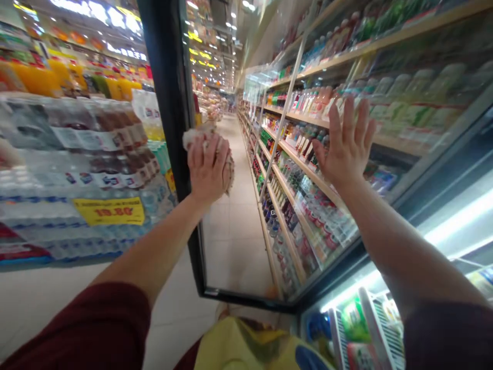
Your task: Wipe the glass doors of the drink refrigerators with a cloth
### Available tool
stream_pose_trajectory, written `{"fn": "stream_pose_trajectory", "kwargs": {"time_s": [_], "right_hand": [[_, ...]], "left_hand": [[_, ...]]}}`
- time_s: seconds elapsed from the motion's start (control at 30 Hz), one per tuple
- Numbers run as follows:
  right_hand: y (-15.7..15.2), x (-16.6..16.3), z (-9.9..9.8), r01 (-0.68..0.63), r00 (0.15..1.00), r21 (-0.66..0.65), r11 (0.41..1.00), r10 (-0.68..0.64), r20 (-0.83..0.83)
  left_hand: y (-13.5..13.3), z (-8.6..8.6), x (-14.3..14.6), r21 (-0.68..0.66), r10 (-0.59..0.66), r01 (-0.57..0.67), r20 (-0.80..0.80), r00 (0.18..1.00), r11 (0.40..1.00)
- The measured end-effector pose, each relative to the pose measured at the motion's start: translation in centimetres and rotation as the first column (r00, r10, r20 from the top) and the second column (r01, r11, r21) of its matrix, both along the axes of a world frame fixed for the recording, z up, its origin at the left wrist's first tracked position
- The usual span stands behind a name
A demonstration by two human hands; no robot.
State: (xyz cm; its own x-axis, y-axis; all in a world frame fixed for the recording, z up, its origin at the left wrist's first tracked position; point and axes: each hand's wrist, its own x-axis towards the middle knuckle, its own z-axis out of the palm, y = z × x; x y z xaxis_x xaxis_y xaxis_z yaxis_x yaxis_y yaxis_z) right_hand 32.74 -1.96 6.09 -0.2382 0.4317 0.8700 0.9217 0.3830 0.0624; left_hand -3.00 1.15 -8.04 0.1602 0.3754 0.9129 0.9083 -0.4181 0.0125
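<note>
A glass door (pixel 231 257) with a black frame stands swung open in front of me. My left hand (pixel 208 167) presses a crumpled pale cloth (pixel 230 174) against the glass, close to the frame's left upright. Fingers curl over the cloth, and part of it bunches out above and to the right of them. Higher up on the right, my right hand (pixel 346 146) is spread with its fingers apart and palm toward the glass, holding nothing. It appears to rest on the pane. Shelves of bottles show in or through the glass behind both hands.
Stacked packs of bottled drinks (pixel 88 139) stand to the left, with a yellow price sign (pixel 110 210). A lit cooler with white racks and green packages (pixel 354 318) is at lower right. A yellow apron (pixel 239 344) covers my front. Tiled floor (pixel 173 318) lies below.
</note>
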Motion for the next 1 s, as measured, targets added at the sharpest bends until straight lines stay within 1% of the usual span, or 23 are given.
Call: {"fn": "stream_pose_trajectory", "kwargs": {"time_s": [0.03,0.07,0.13,0.17,0.2,0.27,0.37,0.4,0.43,0.47,0.57,0.6,0.63,0.67,0.7,0.73,0.77,0.83,0.87,0.9,0.93,0.97,1.0], "right_hand": [[-0.1,0.0,0.0,-0.028,0.999,-0.025,0.999,0.027,-0.018],[-0.1,0.0,0.0,-0.055,0.998,-0.044,0.998,0.053,-0.03],[-0.2,0.0,-0.1,-0.077,0.997,-0.055,0.996,0.075,-0.034],[-0.3,-0.1,-0.2,-0.065,0.998,-0.048,0.997,0.064,-0.023],[-0.3,-0.1,-0.2,-0.048,0.999,-0.032,0.998,0.048,-0.006],[-0.3,-0.1,-0.3,-0.027,0.999,0.003,1.0,0.027,0.034],[-0.2,-0.2,-0.3,-0.051,0.997,0.01,0.999,0.05,0.05],[-0.2,-0.2,-0.3,-0.067,0.997,-0.005,0.998,0.067,0.041],[-0.2,-0.3,-0.3,-0.083,0.996,-0.023,0.996,0.084,0.027],[-0.3,-0.4,-0.3,-0.098,0.995,-0.04,0.994,0.099,0.011],[-0.5,-0.6,-0.2,-0.115,0.993,-0.066,0.991,0.115,-0.015],[-0.5,-0.7,-0.2,-0.106,0.994,-0.065,0.992,0.106,-0.009],[-0.5,-0.7,-0.2,-0.09,0.996,-0.061,0.994,0.091,0.007],[-0.5,-0.8,-0.2,-0.075,0.997,-0.054,0.996,0.077,0.025],[-0.5,-0.8,-0.1,-0.066,0.997,-0.047,0.997,0.068,0.041],[-0.5,-0.8,-0.1,-0.062,0.997,-0.045,0.997,0.065,0.051],[-0.4,-0.8,-0.1,-0.064,0.996,-0.045,0.997,0.067,0.054],[-0.4,-0.8,-0.1,-0.071,0.996,-0.048,0.996,0.074,0.049],[-0.4,-0.8,0.0,-0.068,0.996,-0.05,0.996,0.07,0.046],[-0.4,-0.8,0.0,-0.054,0.997,-0.05,0.997,0.056,0.045],[-0.4,-0.8,0.1,-0.033,0.998,-0.051,0.998,0.035,0.052],[-0.3,-0.9,0.2,-0.011,0.998,-0.052,0.999,0.014,0.065],[-0.3,-0.9,0.3,0.013,0.997,-0.05,0.999,-0.009,0.079]], "left_hand": [[-0.3,-1.2,0.0,-0.018,0.004,-0.004,-0.004,1.0,1.0],[-0.7,-2.6,0.0,-0.057,-0.025,0.022,-0.051,0.998,0.998],[-1.5,-5.4,-0.3,-0.148,-0.118,0.092,-0.175,0.978,0.985],[-1.7,-6.4,-0.7,-0.184,-0.153,0.113,-0.221,0.963,0.976],[-1.8,-7.0,-1.3,-0.203,-0.166,0.117,-0.245,0.955,0.972],[-1.3,-7.0,-2.4,-0.184,-0.113,0.073,-0.216,0.97,0.98],[-0.1,-6.0,-2.9,-0.119,0.042,-0.052,-0.084,0.996,0.992],[0.0,-6.3,-2.6,-0.116,0.078,-0.084,-0.054,0.995,0.99],[-0.1,-7.1,-2.1,-0.126,0.102,-0.106,-0.04,0.994,0.986],[-0.5,-8.4,-1.5,-0.145,0.113,-0.118,-0.04,0.993,0.982],[-2.7,-14.0,0.2,-0.227,0.103,-0.121,-0.092,0.99,0.966],[-3.3,-15.5,0.3,-0.25,0.093,-0.119,-0.113,0.989,0.961],[-3.7,-16.5,0.3,-0.262,0.088,-0.119,-0.126,0.988,0.958],[-3.7,-16.8,0.0,-0.267,0.084,-0.118,-0.136,0.987,0.956],[-3.3,-16.1,-0.4,-0.265,0.083,-0.118,-0.139,0.987,0.957],[-2.7,-14.7,-0.9,-0.254,0.086,-0.118,-0.135,0.987,0.96],[-1.8,-12.6,-1.4,-0.237,0.092,-0.119,-0.124,0.988,0.964],[0.2,-7.6,-2.2,-0.192,0.106,-0.122,-0.092,0.99,0.974],[1.0,-5.4,-2.4,-0.165,0.113,-0.124,-0.073,0.991,0.978],[1.6,-3.9,-2.3,-0.135,0.119,-0.125,-0.049,0.992,0.983],[1.9,-3.1,-2.1,-0.12,0.119,-0.122,-0.033,0.992,0.985],[1.8,-3.3,-1.6,-0.115,0.111,-0.113,-0.024,0.994,0.987],[1.4,-4.2,-1.0,-0.124,0.093,-0.096,-0.027,0.995,0.988]]}}
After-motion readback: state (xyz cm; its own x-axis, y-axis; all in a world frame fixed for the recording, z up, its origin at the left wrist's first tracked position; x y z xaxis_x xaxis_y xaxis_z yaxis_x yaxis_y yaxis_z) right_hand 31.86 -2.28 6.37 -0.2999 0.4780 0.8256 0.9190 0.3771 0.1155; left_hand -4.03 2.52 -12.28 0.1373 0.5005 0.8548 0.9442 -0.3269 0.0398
